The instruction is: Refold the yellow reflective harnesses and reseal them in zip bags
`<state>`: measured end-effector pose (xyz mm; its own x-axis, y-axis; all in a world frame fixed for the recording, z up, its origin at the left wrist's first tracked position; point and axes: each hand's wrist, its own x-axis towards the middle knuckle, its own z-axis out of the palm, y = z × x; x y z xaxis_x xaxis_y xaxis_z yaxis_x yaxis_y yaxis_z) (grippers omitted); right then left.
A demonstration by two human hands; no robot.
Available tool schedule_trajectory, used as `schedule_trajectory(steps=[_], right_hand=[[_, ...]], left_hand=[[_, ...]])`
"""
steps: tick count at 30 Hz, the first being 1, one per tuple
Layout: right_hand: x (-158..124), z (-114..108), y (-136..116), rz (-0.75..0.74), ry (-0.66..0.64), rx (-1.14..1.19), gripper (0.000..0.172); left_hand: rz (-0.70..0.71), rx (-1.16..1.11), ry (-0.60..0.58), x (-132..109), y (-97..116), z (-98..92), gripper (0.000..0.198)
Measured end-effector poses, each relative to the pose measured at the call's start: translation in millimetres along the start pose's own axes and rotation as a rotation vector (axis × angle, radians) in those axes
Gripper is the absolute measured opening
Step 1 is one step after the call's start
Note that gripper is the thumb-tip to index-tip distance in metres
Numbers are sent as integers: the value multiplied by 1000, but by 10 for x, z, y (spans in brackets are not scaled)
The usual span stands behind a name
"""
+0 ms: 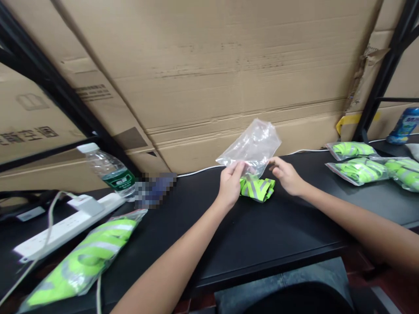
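Two hands are raised over our black bench (278, 244). Our left hand (231, 183) is closed in a pinch on the lower edge of a clear plastic bag (252, 146), while our right hand (286, 175) is narrowly curled, with its fingers (273, 163) at the bag's right side; we cannot tell whether they grip it or only touch it. Just below the bag, a folded lime-green reflective vest (257, 188) with grey stripes lies on the bench, seemingly touching the bag's lower edge. Off to our right lie three bagged lime-green vests (360, 171), and at near left lies another (81, 257), crossed by a white cable (98, 290). Far left, a water bottle (109, 168) stands close to a white power strip (62, 226). We see three risks. If only our left hand has real hold, the slick film could slip from that pinch. A careless reach could catch the bag on the vest and drag it across the bench. A wide sweep left could also topple the bottle toward the power strip, and spilled water there would be the worst outcome.
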<state>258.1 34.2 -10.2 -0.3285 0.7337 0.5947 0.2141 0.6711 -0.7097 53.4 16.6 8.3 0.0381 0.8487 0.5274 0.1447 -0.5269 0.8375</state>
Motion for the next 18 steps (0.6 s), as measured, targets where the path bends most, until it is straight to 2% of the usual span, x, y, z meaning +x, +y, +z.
schedule_trajectory(steps=[3,6,8,12,15,17,18], right_hand=[[72,-47,23,83,153,80,54],[181,-241,88,176,318,54,42],[250,-505,169,239,455,-23,37],[240,-1230,366,391,738,-292,23],[88,-1664,495,547,895,-511,18],[-19,-1801,562,651,925,-633,24],[-60,-1823,589,692,943,-693,34]], left_hand=[[26,56,-132,-94,57,88,41],[42,147,-197,-127,42,104,33],[32,210,-186,-125,21,87,33],[-43,354,-165,-132,3,84,45],[-87,685,-305,-169,5,130,62],[-72,850,-428,-184,5,147,62],[-49,872,-478,-182,4,142,60]])
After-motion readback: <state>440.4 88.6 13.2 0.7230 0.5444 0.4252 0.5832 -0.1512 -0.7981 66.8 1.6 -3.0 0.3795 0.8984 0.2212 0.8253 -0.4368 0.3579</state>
